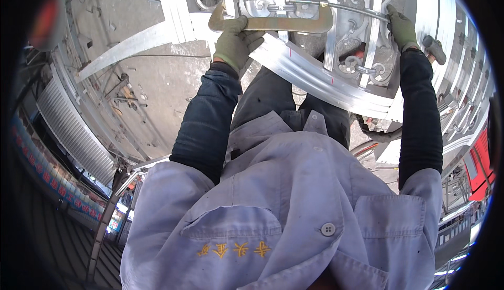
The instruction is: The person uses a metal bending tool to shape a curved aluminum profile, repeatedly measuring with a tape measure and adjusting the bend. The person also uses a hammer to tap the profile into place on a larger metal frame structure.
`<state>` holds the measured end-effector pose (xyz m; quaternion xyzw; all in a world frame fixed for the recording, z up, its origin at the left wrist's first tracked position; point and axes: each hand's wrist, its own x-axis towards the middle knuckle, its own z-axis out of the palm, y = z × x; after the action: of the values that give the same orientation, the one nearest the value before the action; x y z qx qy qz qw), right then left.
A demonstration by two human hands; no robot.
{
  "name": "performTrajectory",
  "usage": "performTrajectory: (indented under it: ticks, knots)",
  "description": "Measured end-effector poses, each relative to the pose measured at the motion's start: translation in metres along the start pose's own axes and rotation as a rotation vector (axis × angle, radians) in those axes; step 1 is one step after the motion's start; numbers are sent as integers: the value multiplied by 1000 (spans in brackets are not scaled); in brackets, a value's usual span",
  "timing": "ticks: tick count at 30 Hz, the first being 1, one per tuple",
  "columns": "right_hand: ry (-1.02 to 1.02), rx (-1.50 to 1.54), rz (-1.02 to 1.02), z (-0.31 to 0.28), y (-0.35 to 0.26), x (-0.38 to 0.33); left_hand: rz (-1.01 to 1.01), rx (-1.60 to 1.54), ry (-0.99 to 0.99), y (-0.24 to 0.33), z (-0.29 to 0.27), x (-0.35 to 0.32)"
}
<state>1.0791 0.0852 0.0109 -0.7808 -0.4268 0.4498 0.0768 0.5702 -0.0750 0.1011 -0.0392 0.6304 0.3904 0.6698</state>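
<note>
Left hand [237,40], gloved, fist closed round brass-coloured C-shaped metal clamp [273,23]. Right hand [401,26] at 1 o'clock, closed on clamp's steel screw handle [357,10]. Best keep clamp square across curved silver ornamental metal frame [315,74] while tightening.

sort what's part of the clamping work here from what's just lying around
In hand:
left hand gripping the big clamp
right hand on the clamp's screw rod
ornamental metal frame

Lying about:
metal strips on the floor
hammer-like tool by the right wrist
</note>
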Motion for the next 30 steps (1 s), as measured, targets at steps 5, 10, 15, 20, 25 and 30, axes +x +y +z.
performTrajectory:
  ticks: [5, 10, 15, 20, 25, 30]
  knots:
    - [-104, -91, 134, -16, -32, -13, -8, -17, 18, 0, -2, 1]
    - [-109, -53, 116, -21, -32, -33, -13, -23, 19, 2, 0, -2]
    - [-97, -96, 170, -17, -34, -27, -47, -38, -31, -1, -6, 4]
    - [-143, 130, 317, -14, -14, -20, -60, -12, -93, 1, -8, 3]
    - [-115, 205, 244, -7, -27, -33, -47, 20, -93, 5, -15, 2]
    - [-28, 261, 210, -5, -7, -34, -24, 29, -76, 5, -9, 6]
